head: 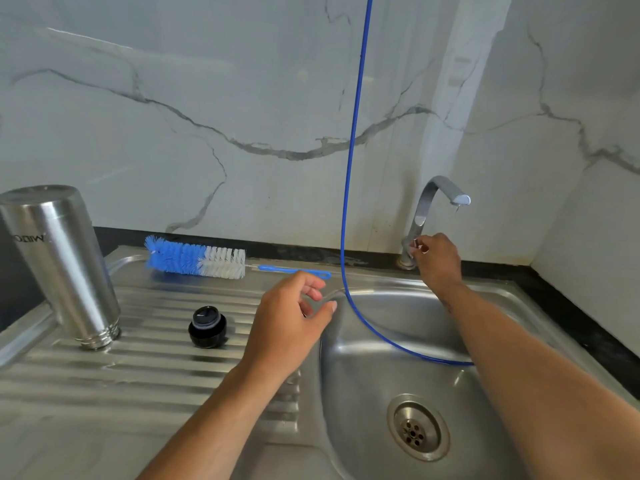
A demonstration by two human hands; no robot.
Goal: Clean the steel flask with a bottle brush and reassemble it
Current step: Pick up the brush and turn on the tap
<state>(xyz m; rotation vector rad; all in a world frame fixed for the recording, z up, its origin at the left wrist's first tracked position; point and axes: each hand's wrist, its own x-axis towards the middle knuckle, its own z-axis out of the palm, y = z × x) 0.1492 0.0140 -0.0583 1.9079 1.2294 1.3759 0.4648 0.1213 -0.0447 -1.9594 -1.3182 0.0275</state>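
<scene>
The steel flask (65, 265) stands upside down, mouth on the ribbed drainboard (138, 375), at the left. Its black cap (207, 327) sits on the drainboard to the flask's right. The bottle brush (195, 260), with blue and white bristles and a blue handle, lies along the back edge of the drainboard. My left hand (291, 320) hovers over the drainboard's right end with curled fingers apart and nothing in them. My right hand (437, 259) reaches to the base of the tap (429, 209), fingers closed on its small handle.
The steel sink basin (381, 341) with its drain (417, 432) lies at the right front. A thin blue tube (351, 168) hangs from above and loops into the basin. A marble wall stands behind; a black counter strip borders the sink.
</scene>
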